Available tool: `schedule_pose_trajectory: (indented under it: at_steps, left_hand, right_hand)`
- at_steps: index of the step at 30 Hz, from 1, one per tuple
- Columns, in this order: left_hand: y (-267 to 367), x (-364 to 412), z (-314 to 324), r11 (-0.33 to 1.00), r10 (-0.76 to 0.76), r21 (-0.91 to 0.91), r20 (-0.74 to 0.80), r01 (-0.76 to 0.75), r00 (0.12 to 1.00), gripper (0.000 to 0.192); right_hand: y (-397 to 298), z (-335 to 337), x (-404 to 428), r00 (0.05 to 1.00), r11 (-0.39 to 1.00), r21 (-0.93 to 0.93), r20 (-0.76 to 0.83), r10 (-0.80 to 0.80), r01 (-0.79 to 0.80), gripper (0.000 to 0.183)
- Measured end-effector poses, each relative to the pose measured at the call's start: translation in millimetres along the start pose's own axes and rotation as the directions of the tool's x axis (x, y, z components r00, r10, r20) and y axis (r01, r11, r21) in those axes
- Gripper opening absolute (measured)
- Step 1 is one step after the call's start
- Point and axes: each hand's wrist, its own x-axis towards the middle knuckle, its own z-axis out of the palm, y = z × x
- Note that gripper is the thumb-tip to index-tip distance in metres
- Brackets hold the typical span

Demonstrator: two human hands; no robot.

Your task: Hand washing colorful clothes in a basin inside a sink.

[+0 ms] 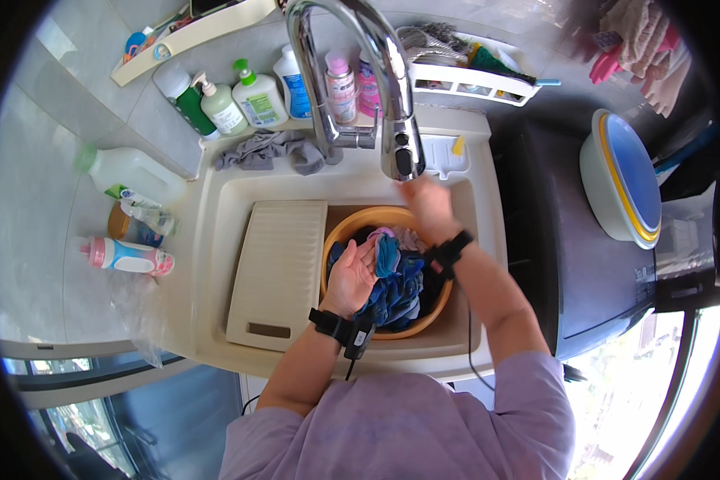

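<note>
My left hand (353,277) is palm up over an orange basin (440,306), its fingers against a folded teal cloth (387,255) that it appears to hold. Wet dark blue clothes (396,294) and a pinkish piece (409,239) lie heaped in the basin. Just below the spout of the chrome faucet (403,157), my right hand (430,204) is blurred, and its fingertips are partly hidden. Whether it grips anything cannot be made out. The basin sits in the sink (215,240), right of a ribbed washboard (279,264).
Several bottles (261,99) line the back ledge, with a grey cloth (270,151) before them. More bottles (135,255) stand at left. A soap dish (447,157) lies behind my right hand. Stacked basins (621,180) rest on a dark appliance (594,270) at right. Cables hang from both wristbands.
</note>
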Motion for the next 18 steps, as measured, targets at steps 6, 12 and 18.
schedule_pose_trajectory:
  at_steps: [6,12,18]
  left_hand:
    - [10.3,3.2,7.4,0.921,0.090,0.385,-0.077,-0.054,0.993,0.036]
    - [16.3,7.3,-0.7,0.848,0.090,0.526,-0.041,-0.055,0.995,0.020]
    - [21.5,8.6,3.0,0.625,0.159,0.775,-0.012,-0.091,0.987,0.013]
  right_hand:
    - [63.3,-16.9,73.6,0.986,0.974,-0.156,-0.042,0.162,-0.167,0.026]
    - [85.8,9.0,71.9,0.992,0.963,-0.248,-0.096,0.084,-0.106,0.025]
    - [14.8,-21.8,16.2,0.958,0.830,0.510,0.269,0.096,-0.226,0.039]
